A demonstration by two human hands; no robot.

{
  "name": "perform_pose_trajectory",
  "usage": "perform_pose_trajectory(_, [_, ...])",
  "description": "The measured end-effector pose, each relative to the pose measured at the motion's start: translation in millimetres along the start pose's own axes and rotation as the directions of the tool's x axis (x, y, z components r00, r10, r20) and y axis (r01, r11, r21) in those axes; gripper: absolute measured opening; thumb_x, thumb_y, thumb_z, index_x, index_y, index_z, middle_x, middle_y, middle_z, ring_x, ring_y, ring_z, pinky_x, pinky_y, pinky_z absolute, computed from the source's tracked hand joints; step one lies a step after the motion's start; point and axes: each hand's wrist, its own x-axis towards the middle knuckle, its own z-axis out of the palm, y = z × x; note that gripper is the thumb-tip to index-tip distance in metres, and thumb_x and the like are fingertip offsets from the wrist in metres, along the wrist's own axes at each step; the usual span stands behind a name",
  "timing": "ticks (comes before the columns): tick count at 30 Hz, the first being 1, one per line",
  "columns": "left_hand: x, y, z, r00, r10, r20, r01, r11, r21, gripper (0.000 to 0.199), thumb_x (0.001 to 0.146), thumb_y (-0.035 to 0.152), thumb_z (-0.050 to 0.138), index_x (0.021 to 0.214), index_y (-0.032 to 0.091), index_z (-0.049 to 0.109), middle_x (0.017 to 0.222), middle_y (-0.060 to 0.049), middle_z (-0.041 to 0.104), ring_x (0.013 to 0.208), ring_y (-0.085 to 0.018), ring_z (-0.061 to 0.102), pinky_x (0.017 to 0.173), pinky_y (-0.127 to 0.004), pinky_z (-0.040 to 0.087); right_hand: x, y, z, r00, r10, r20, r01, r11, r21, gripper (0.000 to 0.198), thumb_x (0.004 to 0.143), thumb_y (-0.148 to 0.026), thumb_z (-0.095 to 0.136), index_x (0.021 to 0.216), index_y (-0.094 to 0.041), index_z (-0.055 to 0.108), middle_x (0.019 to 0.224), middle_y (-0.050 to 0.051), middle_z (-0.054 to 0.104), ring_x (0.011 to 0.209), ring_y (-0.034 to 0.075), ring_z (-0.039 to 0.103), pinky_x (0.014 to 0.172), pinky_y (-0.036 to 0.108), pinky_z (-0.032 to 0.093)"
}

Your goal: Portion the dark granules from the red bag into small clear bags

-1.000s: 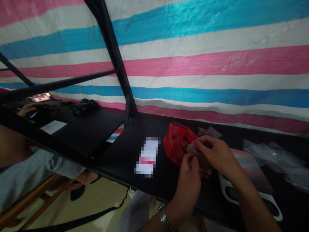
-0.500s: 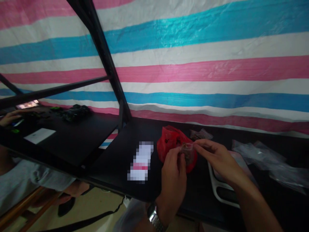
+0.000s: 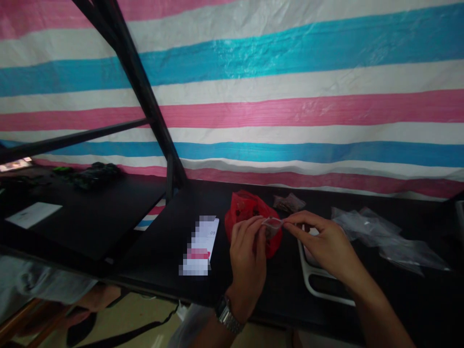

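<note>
A small clear zip bag (image 3: 272, 226) is stretched between my two hands, its mouth held apart. My left hand (image 3: 248, 251), with a metal watch on the wrist, pinches the bag's left edge. The thumb and forefinger of my right hand (image 3: 322, 241) close on the right corner. What lies inside the bag is hard to make out. Just behind it stands a red plastic bag (image 3: 237, 205) with dark bits inside, partly covered by my left hand. A white kitchen scale (image 3: 308, 282) sits under and beside my right hand.
Behind the red bag lies a filled clear bag (image 3: 289, 202). Several flat clear bags (image 3: 377, 229) are spread at the right. A lit, blurred-out phone or card (image 3: 201, 246) is on the black table (image 3: 152, 261). Another person (image 3: 43, 285) sits at the left; a black frame (image 3: 145, 101) rises behind.
The view has shifted slightly right, so things appear further left. The small bag's mouth now shows wider between my fingers; both hands still hold it.
</note>
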Motion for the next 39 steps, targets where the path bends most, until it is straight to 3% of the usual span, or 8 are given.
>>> perform_pose_trajectory(4, [-2,0,5,0.999,0.036,-0.027,-0.037,0.998,-0.05,0.022,0.107,0.021,0.058,0.118,0.024,0.077,0.119,-0.007,0.08,0.112,-0.021,0.072,0.098,-0.039,0.06,-3,0,-4,0.996,-0.048,-0.081,0.049,0.999,0.003,0.014,0.087,-0.036,0.075,0.086,-0.026,0.084,0.083,0.003,0.079,0.073,0.019,0.064,0.068,0.032,0.049])
perform_pose_trajectory(12, [-1,2,11,0.99,-0.136,0.042,0.142,0.958,-0.25,0.019,0.104,0.027,0.062,0.114,0.025,0.078,0.117,-0.007,0.08,0.111,-0.021,0.075,0.098,-0.038,0.062,-8,-9,-7,0.989,-0.135,-0.068,0.133,0.991,-0.03,0.011,0.092,-0.029,0.072,0.09,-0.026,0.082,0.085,0.002,0.074,0.076,0.019,0.062,0.071,0.03,0.049])
perform_pose_trajectory(20, [-3,1,7,0.971,-0.214,0.103,0.233,0.942,-0.241,0.023,0.103,0.024,0.06,0.117,0.027,0.078,0.113,-0.005,0.078,0.105,-0.018,0.073,0.093,-0.03,0.059,-8,-18,0,0.995,-0.079,-0.058,0.072,0.991,-0.11,0.014,0.09,-0.028,0.065,0.088,-0.024,0.079,0.078,0.0,0.074,0.069,0.017,0.062,0.068,0.028,0.049])
perform_pose_trajectory(25, [-3,-6,6,0.964,-0.257,0.061,0.264,0.938,-0.224,0.02,0.104,0.028,0.06,0.117,0.026,0.076,0.111,-0.004,0.077,0.1,-0.017,0.073,0.088,-0.028,0.059,-2,6,-18,0.98,0.035,-0.196,-0.043,0.998,-0.037,0.022,0.085,-0.041,0.068,0.09,-0.023,0.078,0.083,0.004,0.079,0.074,0.02,0.068,0.069,0.031,0.051])
perform_pose_trajectory(29, [-1,-9,3,0.977,-0.214,-0.001,0.21,0.963,-0.169,0.016,0.105,0.027,0.059,0.108,0.023,0.074,0.106,-0.004,0.076,0.098,-0.017,0.072,0.089,-0.03,0.057,0,36,-53,0.938,0.206,-0.278,-0.217,0.976,-0.008,0.026,0.078,-0.048,0.071,0.082,-0.023,0.075,0.078,0.006,0.08,0.073,0.023,0.072,0.068,0.033,0.054])
perform_pose_trajectory(34, [2,-8,-4,0.998,-0.054,-0.033,0.053,0.998,-0.031,0.015,0.106,0.022,0.057,0.101,0.024,0.071,0.096,-0.001,0.072,0.092,-0.017,0.068,0.085,-0.03,0.054,-8,67,-83,0.918,0.337,-0.209,-0.372,0.913,-0.164,0.021,0.077,-0.043,0.066,0.07,-0.024,0.075,0.075,0.007,0.08,0.071,0.028,0.074,0.066,0.037,0.056])
perform_pose_trajectory(37, [3,-15,-8,1.0,-0.017,-0.022,0.02,0.989,0.148,0.013,0.104,0.022,0.058,0.106,0.021,0.071,0.103,-0.006,0.072,0.1,-0.023,0.066,0.091,-0.038,0.054,-10,74,-92,0.892,0.386,-0.234,-0.442,0.854,-0.276,0.022,0.076,-0.041,0.066,0.081,-0.022,0.078,0.079,0.009,0.08,0.067,0.028,0.072,0.065,0.039,0.054])
perform_pose_trajectory(39, [4,-23,-9,0.999,-0.021,0.026,0.013,0.958,0.287,0.018,0.101,0.024,0.063,0.116,0.019,0.072,0.117,-0.012,0.071,0.112,-0.03,0.063,0.099,-0.047,0.053,-9,74,-92,0.88,0.323,-0.349,-0.444,0.821,-0.359,0.03,0.076,-0.041,0.067,0.094,-0.02,0.079,0.083,0.011,0.079,0.068,0.028,0.07,0.067,0.041,0.053])
